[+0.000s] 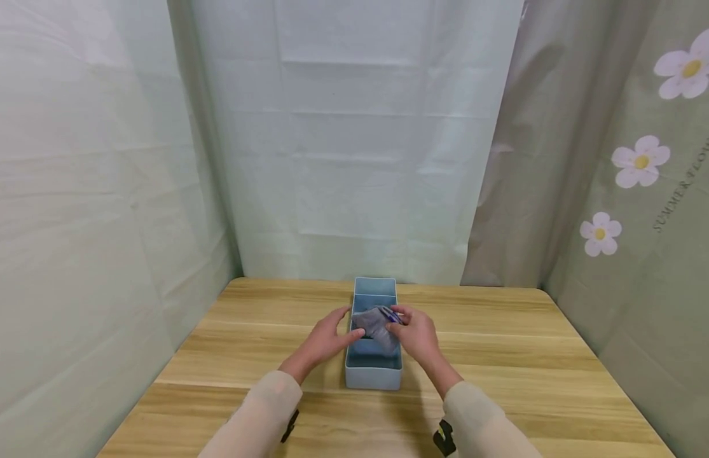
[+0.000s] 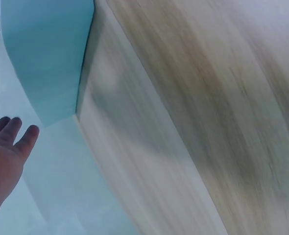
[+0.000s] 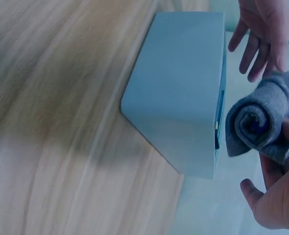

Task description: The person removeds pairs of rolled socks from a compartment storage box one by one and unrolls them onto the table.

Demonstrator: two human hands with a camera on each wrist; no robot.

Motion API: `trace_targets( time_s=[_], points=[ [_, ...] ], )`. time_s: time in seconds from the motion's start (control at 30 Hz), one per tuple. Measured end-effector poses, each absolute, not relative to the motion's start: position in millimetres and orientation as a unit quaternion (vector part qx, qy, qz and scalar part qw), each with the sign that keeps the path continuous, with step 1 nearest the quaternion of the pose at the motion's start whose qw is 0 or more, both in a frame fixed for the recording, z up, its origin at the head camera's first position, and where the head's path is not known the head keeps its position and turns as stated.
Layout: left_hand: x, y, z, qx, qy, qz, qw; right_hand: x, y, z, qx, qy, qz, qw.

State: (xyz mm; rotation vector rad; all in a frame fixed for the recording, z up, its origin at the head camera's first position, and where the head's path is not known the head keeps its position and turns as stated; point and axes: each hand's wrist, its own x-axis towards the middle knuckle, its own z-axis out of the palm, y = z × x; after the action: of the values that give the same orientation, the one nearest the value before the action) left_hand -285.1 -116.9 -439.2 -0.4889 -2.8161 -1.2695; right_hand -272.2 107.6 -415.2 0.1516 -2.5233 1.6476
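Above the long blue-grey divided box (image 1: 374, 378), my right hand (image 1: 418, 334) grips a rolled grey cloth (image 1: 372, 323) between thumb and fingers. Dark blue and white slender pieces, pen-like (image 1: 392, 314), show at the cloth's edge by those fingers. In the right wrist view the grey roll (image 3: 276, 110) shows its spiral end, with something dark blue inside. My left hand (image 1: 325, 337) is at the box's left side, fingers extended; its thumb lies by the cloth, and whether it touches cannot be told. The left wrist view shows that hand (image 2: 7, 156) with fingers spread, beside the box (image 2: 49, 54).
The box stands lengthwise on a wood-grain table (image 1: 503, 369), near its back edge. Inside the box's rim is a small dark thing with a yellow spot (image 3: 217, 132). Pale curtains (image 1: 354, 159) hang behind and at both sides.
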Motion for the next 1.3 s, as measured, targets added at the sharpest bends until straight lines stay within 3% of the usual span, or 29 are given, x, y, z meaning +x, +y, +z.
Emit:
trace_targets(
  time_s=[0.2, 0.5, 0.87, 1.1, 1.3],
  points=[
    [-286.2, -111.6, -437.4, -0.164, -0.885, -0.432, 0.059, -275.1, 104.9, -407.5, -0.016, -0.819, 0.565, 0.096],
    [-284.3, -84.7, -429.4, -0.224, -0.865, -0.446, 0.053, -277.0, 102.2, -403.5, -0.067, -0.771, 0.622, 0.119],
    [-282.8, -68.7, -417.1, -0.194, -0.827, -0.528, -0.023, -269.4, 92.1, -402.4, -0.079, -0.693, 0.715, 0.059],
    [-288.7, -64.7, -411.5, -0.158, -0.804, -0.572, -0.034, -267.2, 96.8, -402.3, -0.032, -0.676, 0.736, -0.002],
    [-296.5, -63.8, -413.2, -0.142, -0.794, -0.591, -0.004, -265.1, 104.7, -406.8, 0.007, -0.683, 0.730, -0.024]
  ],
)
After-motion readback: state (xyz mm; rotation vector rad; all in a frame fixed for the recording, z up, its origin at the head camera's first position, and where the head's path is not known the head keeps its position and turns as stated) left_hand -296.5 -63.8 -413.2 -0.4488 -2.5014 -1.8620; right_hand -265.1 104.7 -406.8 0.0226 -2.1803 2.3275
